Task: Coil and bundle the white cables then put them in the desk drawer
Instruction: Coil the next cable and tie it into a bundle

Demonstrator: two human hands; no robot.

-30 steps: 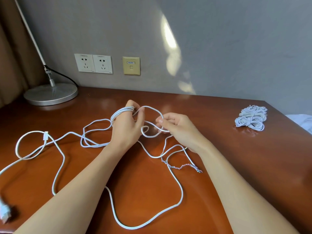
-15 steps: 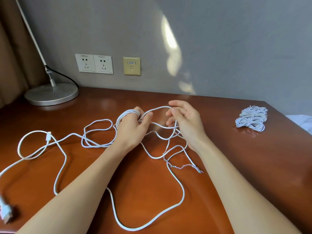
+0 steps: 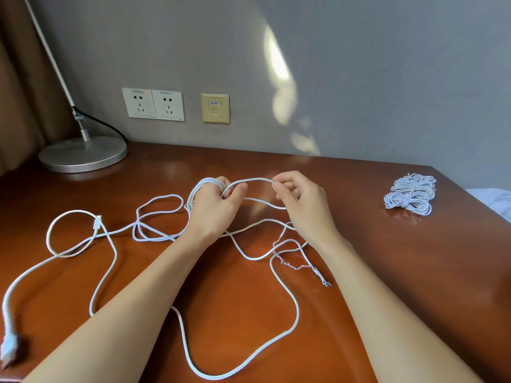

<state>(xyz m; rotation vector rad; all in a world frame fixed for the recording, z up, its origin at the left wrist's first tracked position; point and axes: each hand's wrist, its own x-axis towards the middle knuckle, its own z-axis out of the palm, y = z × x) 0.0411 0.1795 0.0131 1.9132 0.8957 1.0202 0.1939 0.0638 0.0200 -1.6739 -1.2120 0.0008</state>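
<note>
The white cable [image 3: 250, 179] looks light, limp and smooth, so I judge its loops will slip unless pinched close to the coil. It sprawls over the near and left of the desk [image 3: 373, 286]. The left hand [image 3: 213, 208] grips turns wound round its fingers, and the right hand [image 3: 304, 208] pinches the next span. One pile of bundled cables [image 3: 410, 196] lies far right. I cannot tell whether the loose strands are one cable or two.

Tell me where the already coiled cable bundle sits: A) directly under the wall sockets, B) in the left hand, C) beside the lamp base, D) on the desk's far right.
D: the coiled bundle lies on the desk at far right, apart from both hands; the left hand holds only the loose cable.
</note>
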